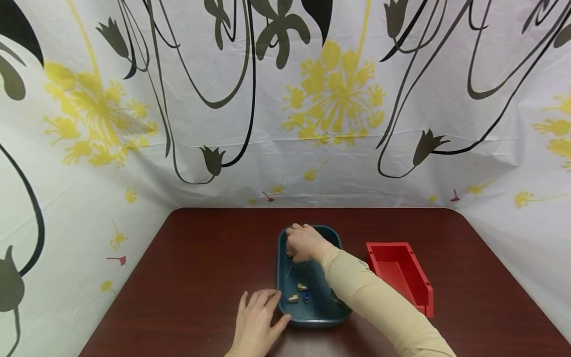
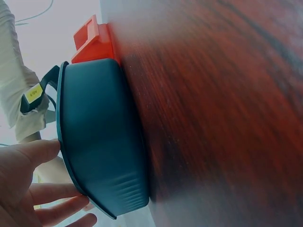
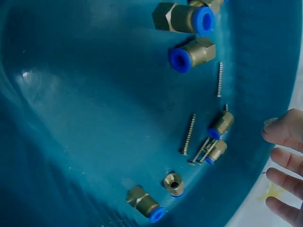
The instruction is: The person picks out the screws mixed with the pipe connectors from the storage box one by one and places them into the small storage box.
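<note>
A deep blue-green tray [image 1: 322, 313] stands on the table, holding brass push-in fittings with blue collars and thin screws. My left hand [image 1: 256, 317] rests on the tray's near left corner, its thumb [image 2: 40, 152] and fingers touching the rim. Over the tray's far end is my right hand [image 1: 307, 242], fingers apart and loosely bent, with nothing visible between them. In the right wrist view, a large fitting [image 3: 182, 19] lies at the top, and a screw [image 3: 189, 135] lies near several smaller fittings. The right forearm hides part of the tray's right side.
A red plastic bin [image 1: 399, 246] stands just right of the tray, partly behind my right forearm. The dark red-brown table [image 1: 214, 258] extends on both sides. A patterned cloth [image 1: 276, 119] hangs behind and at the sides.
</note>
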{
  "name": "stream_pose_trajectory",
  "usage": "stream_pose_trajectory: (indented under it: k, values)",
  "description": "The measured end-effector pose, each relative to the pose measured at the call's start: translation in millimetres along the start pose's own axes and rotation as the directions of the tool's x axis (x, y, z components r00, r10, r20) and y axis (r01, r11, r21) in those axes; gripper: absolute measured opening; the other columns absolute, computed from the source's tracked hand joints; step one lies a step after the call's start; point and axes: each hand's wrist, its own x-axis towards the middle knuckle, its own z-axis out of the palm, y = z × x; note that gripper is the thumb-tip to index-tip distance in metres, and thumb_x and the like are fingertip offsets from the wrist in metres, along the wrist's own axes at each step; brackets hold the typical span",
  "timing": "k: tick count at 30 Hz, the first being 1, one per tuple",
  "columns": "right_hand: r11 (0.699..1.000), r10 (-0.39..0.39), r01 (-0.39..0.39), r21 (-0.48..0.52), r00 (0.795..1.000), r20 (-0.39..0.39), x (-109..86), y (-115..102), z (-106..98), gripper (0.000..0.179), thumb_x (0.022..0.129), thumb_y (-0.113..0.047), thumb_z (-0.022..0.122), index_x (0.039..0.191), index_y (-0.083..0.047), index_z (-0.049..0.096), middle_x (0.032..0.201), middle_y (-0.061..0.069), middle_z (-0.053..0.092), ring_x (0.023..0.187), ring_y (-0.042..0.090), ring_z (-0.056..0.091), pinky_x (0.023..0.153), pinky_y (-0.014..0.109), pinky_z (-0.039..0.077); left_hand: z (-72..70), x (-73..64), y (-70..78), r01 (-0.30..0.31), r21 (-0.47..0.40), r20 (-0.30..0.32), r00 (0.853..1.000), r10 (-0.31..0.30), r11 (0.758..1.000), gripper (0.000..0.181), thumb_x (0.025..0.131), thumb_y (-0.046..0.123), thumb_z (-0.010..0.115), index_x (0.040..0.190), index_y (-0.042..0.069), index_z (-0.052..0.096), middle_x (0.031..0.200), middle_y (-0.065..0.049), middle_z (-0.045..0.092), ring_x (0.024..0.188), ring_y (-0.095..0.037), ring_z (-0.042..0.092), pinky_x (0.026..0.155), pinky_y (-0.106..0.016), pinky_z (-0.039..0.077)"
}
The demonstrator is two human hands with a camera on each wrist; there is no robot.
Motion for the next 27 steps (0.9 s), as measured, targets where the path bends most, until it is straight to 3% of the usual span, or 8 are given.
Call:
stream_pose_trajectory:
  k: [9,19,27]
  values:
    - [0.999,0.035,-0.035,0.021,0.999,0.027,2.1,5.0,13.9,0.019,0.07,-0.023,0.072,0.057,-0.026,0.058,0.076,-0.007,0.044,0.075,0.015,0.036,0.072,0.035,0.039,0.0,0.6,0.4,0.004,0.005,0.005,1.0,-0.004,1.0,0.047,0.074,0.045,0.065,0.107,0.011,0.064,0.104,0.0,0.055,0.099,-0.02,0.049,0.084,-0.059,0.031]
    - [0.994,0.078,-0.073,-0.078,0.995,0.063,5.7,4.8,27.1,0.019,0.07,-0.021,0.073,0.058,-0.025,0.059,0.079,-0.005,0.047,0.076,0.015,0.038,0.071,0.032,0.039,-1.7,2.2,0.9,0.017,-0.003,0.035,0.999,-0.017,1.0,0.047,0.075,0.045,0.064,0.108,0.011,0.063,0.104,0.0,0.055,0.1,-0.02,0.049,0.085,-0.059,0.03]
    - [0.983,0.111,-0.093,-0.158,0.988,0.107,10.0,2.2,38.8,0.007,0.074,-0.024,0.069,0.079,-0.022,0.065,0.093,-0.003,0.051,0.084,0.016,0.04,0.075,0.032,0.038,-1.2,0.8,1.0,0.005,-0.008,0.015,1.0,-0.005,1.0,0.047,0.075,0.044,0.064,0.108,0.01,0.063,0.104,0.0,0.055,0.099,-0.02,0.049,0.084,-0.059,0.03]
